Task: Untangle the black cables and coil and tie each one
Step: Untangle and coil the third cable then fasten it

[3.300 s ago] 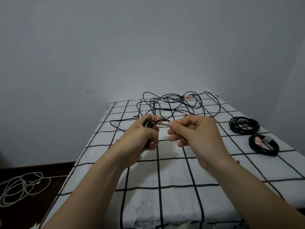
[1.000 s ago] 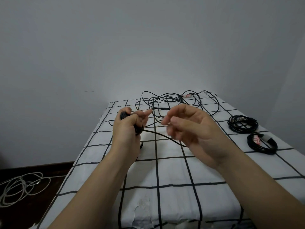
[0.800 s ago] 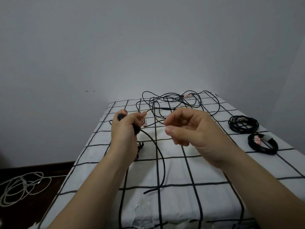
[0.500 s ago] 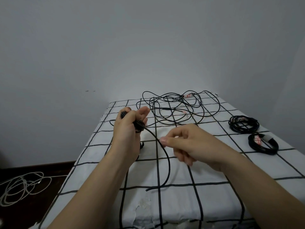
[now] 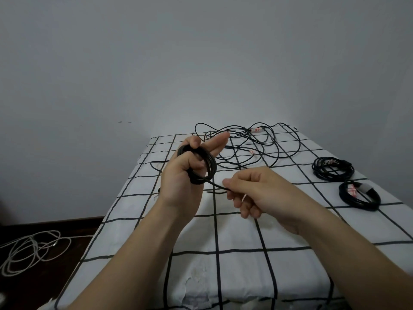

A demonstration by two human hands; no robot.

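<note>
1. Since half a second ago, the slack that hung from the left hand (image 5: 183,177) down to the cloth has been taken up. The left hand has turned so that the coil (image 5: 206,166) faces the camera.
2. The coil's far-left part is hidden behind the left palm and fingers. The end of the free strand (image 5: 215,185) disappears inside the right hand (image 5: 257,193). A short dark mark on the cloth just below the coil could be tail or shadow; I cannot tell which.
3. The coil is held above the worktop (image 5: 245,233). The left hand grips it with fingers curled through its loops and one finger sticking out straight beyond it. The right hand, just right of the coil, pinches the free strand between thumb and fingertips, and the strand runs taut from the coil's lower edge.
4. The coil is thin black cable in several tight round turns, bunched unevenly.
5. Beyond the coil, a loose black tangle (image 5: 245,146) sprawls on the checked cloth, with small red-and-white tags among its loops.
6. Well right of the coil lie two finished bundles, the farther bundle (image 5: 333,170) and the nearer bundle (image 5: 359,196), the latter with a pale band.
7. Far below and left of the coil, a white cord (image 5: 31,249) lies looped on the dark floor, cut off by the frame's edge.
</note>
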